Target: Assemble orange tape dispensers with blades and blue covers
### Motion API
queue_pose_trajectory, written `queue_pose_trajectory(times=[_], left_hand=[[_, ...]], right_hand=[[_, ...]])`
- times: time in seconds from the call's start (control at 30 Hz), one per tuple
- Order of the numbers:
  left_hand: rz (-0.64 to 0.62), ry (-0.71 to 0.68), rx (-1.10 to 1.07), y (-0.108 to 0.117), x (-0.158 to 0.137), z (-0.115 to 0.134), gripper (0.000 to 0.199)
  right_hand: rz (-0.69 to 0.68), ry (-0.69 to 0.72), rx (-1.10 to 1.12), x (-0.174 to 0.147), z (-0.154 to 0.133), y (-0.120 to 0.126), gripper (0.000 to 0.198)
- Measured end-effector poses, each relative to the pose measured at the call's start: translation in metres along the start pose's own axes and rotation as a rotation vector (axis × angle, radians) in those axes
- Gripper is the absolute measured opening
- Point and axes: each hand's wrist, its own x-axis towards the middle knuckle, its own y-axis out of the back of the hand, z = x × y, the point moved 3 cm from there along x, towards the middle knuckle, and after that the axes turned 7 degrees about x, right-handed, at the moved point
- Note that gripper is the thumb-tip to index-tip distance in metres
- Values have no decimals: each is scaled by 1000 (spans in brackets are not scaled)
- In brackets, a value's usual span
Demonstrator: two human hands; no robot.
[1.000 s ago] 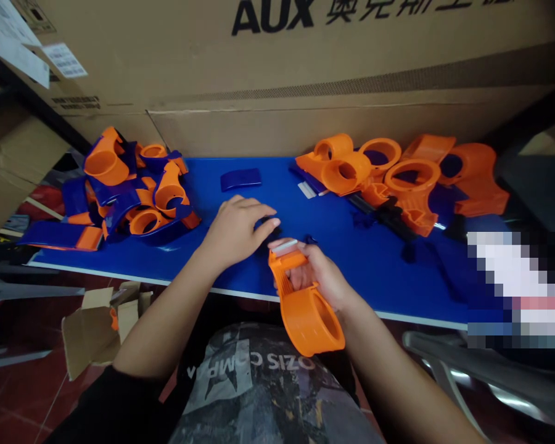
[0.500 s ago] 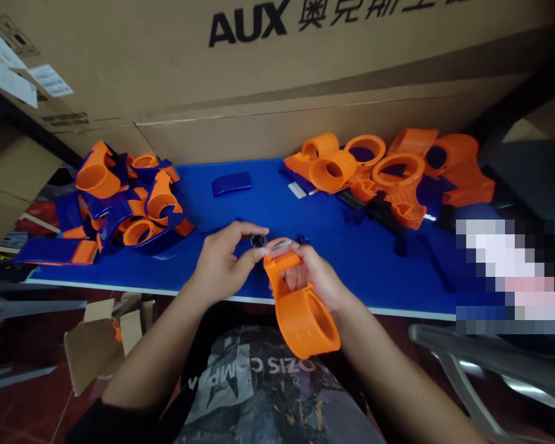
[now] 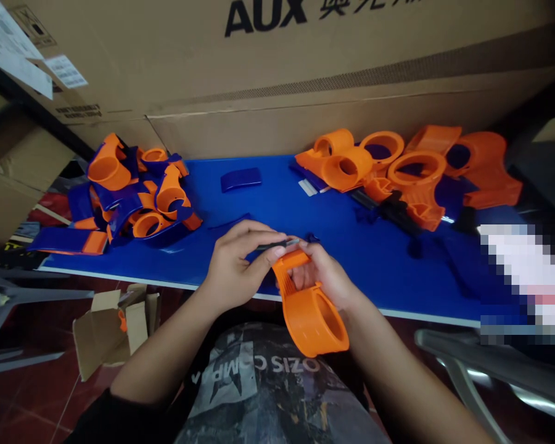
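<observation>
In my right hand (image 3: 332,279) is an orange tape dispenser frame (image 3: 308,324), its round ring hanging down toward my lap. The fingers wrap round its upper end. My left hand (image 3: 234,265) pinches a dark roller-like piece (image 3: 269,245) between thumb and fingers, right at the frame's top edge. A thin shiny strip (image 3: 295,242) shows where the two hands meet; its far side is hidden by the fingers. Just beyond the right fingertips lies a small dark blue part (image 3: 312,237) on the blue tabletop (image 3: 268,206).
Orange and blue dispensers (image 3: 115,200) are heaped at the left. More orange frames (image 3: 383,157) lie at the right, beside black pieces (image 3: 398,213). A single blue cover (image 3: 241,179) sits at mid-table. Behind stands a large carton (image 3: 277,74); an opened small box (image 3: 102,339) is on the floor.
The dark piece in my left hand has turned from end-on to lengthwise and come against the top of the orange frame. The view has shifted slightly.
</observation>
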Motion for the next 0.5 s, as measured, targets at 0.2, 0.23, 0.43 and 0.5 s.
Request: queue_pose_trajectory(times=[0.2,0.23,0.43,0.5], left_hand=[[-110,136,-21,-11,13,-5,17],[-157,156,-3,-12,13,-6,19],[-400,119,192,-4,5,-4,36],[-418,97,249,1,5,-1,37]], right_hand=[[27,-50,-28,-1,2,4,34],[25,-45,-44,-1,2,5,33],[12,21,-80,2,4,7,27],[3,3,-47,2,4,5,25]])
